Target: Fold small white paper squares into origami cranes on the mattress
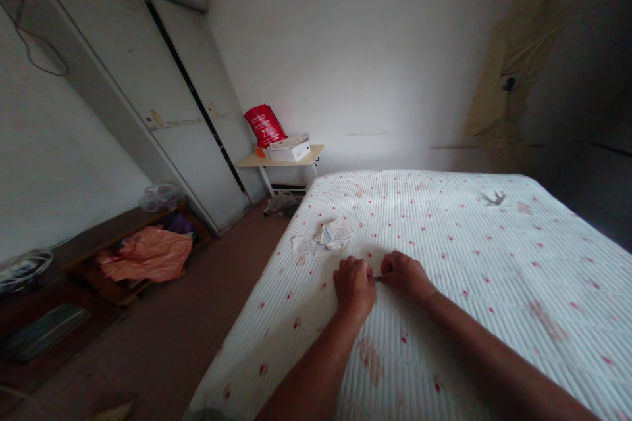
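Note:
My left hand (354, 281) and my right hand (405, 274) are close together over the white quilted bed cover (474, 316). Both have their fingers closed. Between the fingertips shows a small dark thin piece (378, 278), too small to name, with each hand pinching an end of it. Just beyond my left hand lie several torn scraps of printed paper (336, 235), partly overlapping. A crumpled greyish scrap (495, 198) rests farther off on the right of the cover.
Past the bed's far left corner stands a small table (247, 161) bearing a red bag (265, 125) and a white box (291, 152). A tall wardrobe (143, 79) is at the left. An orange plastic bag (148, 255) lies on a low wooden cabinet. A socket (508, 83) is on the wall.

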A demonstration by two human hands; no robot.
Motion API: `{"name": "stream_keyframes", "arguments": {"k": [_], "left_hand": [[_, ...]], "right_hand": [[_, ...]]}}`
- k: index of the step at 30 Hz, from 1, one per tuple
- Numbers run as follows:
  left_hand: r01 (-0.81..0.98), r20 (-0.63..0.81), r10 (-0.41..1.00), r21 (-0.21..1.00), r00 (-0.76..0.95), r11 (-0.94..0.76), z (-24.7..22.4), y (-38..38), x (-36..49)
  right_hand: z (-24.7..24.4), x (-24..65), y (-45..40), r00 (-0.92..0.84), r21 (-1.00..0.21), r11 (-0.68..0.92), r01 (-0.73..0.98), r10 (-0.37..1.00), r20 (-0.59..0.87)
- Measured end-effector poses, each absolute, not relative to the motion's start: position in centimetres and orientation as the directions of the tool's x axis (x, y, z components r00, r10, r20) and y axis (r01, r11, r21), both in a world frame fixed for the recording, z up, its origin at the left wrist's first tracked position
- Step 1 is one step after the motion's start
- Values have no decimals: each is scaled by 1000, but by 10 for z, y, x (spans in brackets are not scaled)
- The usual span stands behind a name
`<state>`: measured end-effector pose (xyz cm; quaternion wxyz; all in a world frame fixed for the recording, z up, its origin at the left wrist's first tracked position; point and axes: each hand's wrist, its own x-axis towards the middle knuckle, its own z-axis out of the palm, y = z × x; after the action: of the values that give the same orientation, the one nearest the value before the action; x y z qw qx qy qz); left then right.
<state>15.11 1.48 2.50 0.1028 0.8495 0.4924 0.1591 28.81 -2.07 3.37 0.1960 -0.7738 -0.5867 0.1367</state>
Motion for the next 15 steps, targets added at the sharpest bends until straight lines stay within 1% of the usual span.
{"name": "stream_keyframes", "arguments": {"k": [9, 15], "left_hand": [[799, 128, 867, 343, 482, -495, 23, 21, 150], [798, 134, 866, 339, 483, -497, 27, 19, 151]], "right_hand": [[28, 292, -18, 265, -485, -225, 845, 964, 14], [23, 297, -15, 251, -492, -215, 844, 968, 7]]}}
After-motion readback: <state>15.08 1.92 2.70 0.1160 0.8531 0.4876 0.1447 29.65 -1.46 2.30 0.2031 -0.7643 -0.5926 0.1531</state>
